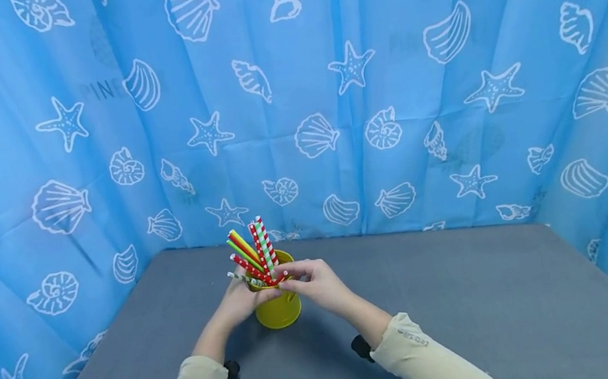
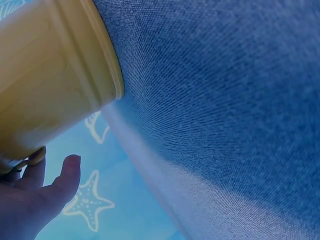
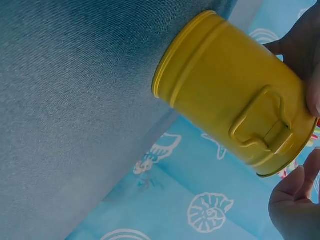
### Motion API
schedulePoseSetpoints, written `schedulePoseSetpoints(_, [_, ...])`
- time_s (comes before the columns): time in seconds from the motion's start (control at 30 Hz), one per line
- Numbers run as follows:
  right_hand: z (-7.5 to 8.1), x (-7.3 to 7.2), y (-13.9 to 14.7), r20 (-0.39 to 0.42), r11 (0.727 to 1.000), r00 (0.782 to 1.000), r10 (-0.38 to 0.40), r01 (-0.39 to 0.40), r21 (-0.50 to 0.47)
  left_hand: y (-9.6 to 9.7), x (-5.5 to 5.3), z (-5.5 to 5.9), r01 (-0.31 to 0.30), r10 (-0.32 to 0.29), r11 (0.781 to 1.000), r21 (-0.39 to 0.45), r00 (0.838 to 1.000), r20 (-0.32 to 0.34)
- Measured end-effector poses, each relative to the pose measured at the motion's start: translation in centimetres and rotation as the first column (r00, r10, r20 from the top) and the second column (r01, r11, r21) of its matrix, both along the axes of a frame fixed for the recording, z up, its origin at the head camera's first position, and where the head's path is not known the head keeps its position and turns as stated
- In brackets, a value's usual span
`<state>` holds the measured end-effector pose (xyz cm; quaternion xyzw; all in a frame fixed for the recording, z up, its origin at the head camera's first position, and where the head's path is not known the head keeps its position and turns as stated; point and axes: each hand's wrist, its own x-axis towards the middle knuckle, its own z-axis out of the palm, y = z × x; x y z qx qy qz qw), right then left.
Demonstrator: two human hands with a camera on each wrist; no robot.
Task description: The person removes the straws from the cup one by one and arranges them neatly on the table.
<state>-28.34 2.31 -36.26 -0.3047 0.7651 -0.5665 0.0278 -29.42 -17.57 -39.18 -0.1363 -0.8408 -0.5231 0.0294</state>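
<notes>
A yellow metal bucket [image 1: 279,313] with a small side handle [image 3: 262,122] stands on the table, holding several paper straws [image 1: 248,252] in red, green, yellow and patterned stripes or dots. My left hand [image 1: 238,302] grips the bucket near its rim, thumb across the front and fingers partly hidden behind. In the left wrist view, fingers of the left hand [image 2: 47,192] touch a yellow handle on the bucket's other side. My right hand [image 1: 316,281] is at the rim's right side, its thumb and index finger pinching a short-showing red straw [image 1: 281,278] with a white end.
The grey cloth-covered table [image 1: 451,312] spreads around the bucket. A blue curtain [image 1: 275,87] printed with white shells and starfish hangs behind and at both sides. Dark wrist bands [image 1: 361,347] sit beneath the cream sleeves.
</notes>
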Motion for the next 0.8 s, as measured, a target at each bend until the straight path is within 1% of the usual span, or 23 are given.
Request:
schedulePoseSetpoints(0.1, [1.3, 1.1, -0.2, 0.018, 1.000, 1.000, -0.014, 0.014, 0.006, 0.0, -0.1, 0.0, 0.008, -0.008, 1.000, 0.010, 1.000, -0.003])
schedulePoseSetpoints(0.17, [1.4, 1.2, -0.5, 0.033, 0.999, 0.999, -0.033, 0.033, 0.007, 0.1, -0.2, 0.0, 0.011, -0.011, 1.000, 0.018, 1.000, 0.000])
schedulePoseSetpoints(0.2, [1.5, 1.2, -0.6, 0.033, 0.999, 0.998, -0.047, 0.046, 0.004, 0.0, -0.6, -0.5, 0.009, -0.009, 1.000, 0.015, 1.000, -0.007])
schedulePoseSetpoints(0.27, [0.6, 0.4, -0.8, 0.031, 0.997, 0.997, -0.075, 0.075, -0.019, 0.0, -0.7, -0.5, 0.011, -0.011, 1.000, -0.008, 1.000, -0.017])
schedulePoseSetpoints(0.33, [-0.1, -0.2, -0.9, 0.025, 0.993, 0.994, -0.104, 0.105, -0.055, 0.0, -0.8, -0.6, 0.014, -0.014, 0.999, -0.030, 1.000, -0.013])
schedulePoseSetpoints(0.43, [0.0, 0.0, -0.9, 0.004, 0.983, 0.993, -0.115, 0.114, -0.141, 0.0, -0.7, -0.7, 0.009, -0.009, 0.998, -0.054, 1.000, 0.008])
schedulePoseSetpoints(0.5, [0.5, 0.2, -0.7, -0.011, 0.973, 0.994, -0.106, 0.101, -0.208, -0.1, -0.6, -0.6, 0.004, -0.003, 0.999, -0.046, 1.000, 0.027])
schedulePoseSetpoints(0.57, [1.1, 0.4, -0.4, -0.038, 0.958, 0.994, -0.107, 0.093, -0.269, -0.1, -0.6, -0.5, -0.003, 0.004, 1.000, -0.029, 0.999, 0.034])
schedulePoseSetpoints(0.63, [1.7, 0.6, 0.1, -0.061, 0.941, 0.992, -0.108, 0.083, -0.328, -0.1, -0.6, -0.4, -0.013, 0.014, 0.999, -0.031, 0.999, 0.038])
schedulePoseSetpoints(0.77, [2.8, 0.9, 1.1, -0.098, 0.912, 0.983, -0.155, 0.105, -0.396, 0.0, -0.6, -0.4, -0.041, 0.043, 0.998, -0.044, 0.997, 0.058])
schedulePoseSetpoints(0.8, [3.1, 0.9, 1.4, -0.096, 0.904, 0.981, -0.167, 0.114, -0.411, 0.0, -0.6, -0.4, -0.048, 0.051, 0.998, -0.050, 0.997, 0.065])
